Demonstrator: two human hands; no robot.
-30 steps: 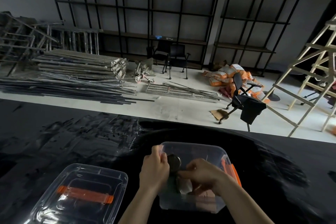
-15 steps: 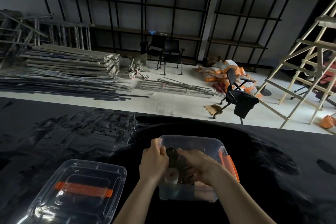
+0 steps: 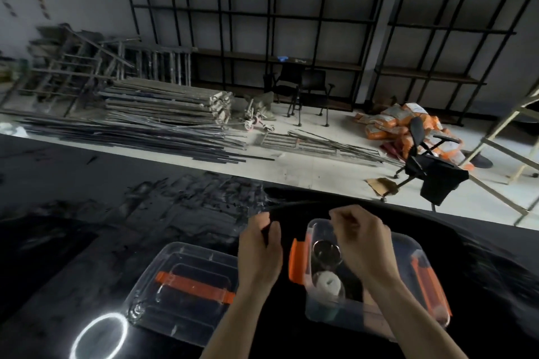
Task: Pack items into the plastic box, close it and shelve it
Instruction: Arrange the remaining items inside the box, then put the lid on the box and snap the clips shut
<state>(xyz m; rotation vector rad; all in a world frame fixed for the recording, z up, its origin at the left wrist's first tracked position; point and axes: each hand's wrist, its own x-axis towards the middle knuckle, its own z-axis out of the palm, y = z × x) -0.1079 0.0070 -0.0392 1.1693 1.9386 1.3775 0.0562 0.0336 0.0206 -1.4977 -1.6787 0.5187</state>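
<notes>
One clear plastic box [image 3: 376, 318] stood open on the glossy black surface [image 3: 87, 213], low and right of centre in the head view; its walls were transparent, and two orange latches showed on it, one [image 3: 297, 261] flipped out on its left end and one [image 3: 428, 283] along its right side; inside lay a round dark metal item [image 3: 326, 251] toward the far end and a white roll [image 3: 329, 285] with a hole in its middle nearer the camera, with something teal beneath that could not be made out through the wall. One lid [image 3: 186, 294], also clear, lay flat on the surface just left of the box and apart from it, with a single orange handle strip [image 3: 194, 287] across its top; a bright ring of reflected light sat on the surface at its near left corner.

Two bare hands were in view; the left hand [image 3: 259, 251] hovered between lid and box with its fingers curled in and thumb close to them, and whether it pinched anything could not be told; the right hand [image 3: 364, 242] hung over the open box, fingers bent loosely, thumb and forefinger drawn near each other, nothing visibly held.

Beyond the surface stood black shelving [image 3: 291, 23] along the wall, one office chair [image 3: 425, 160] and a heap of orange sacks [image 3: 390, 125].
</notes>
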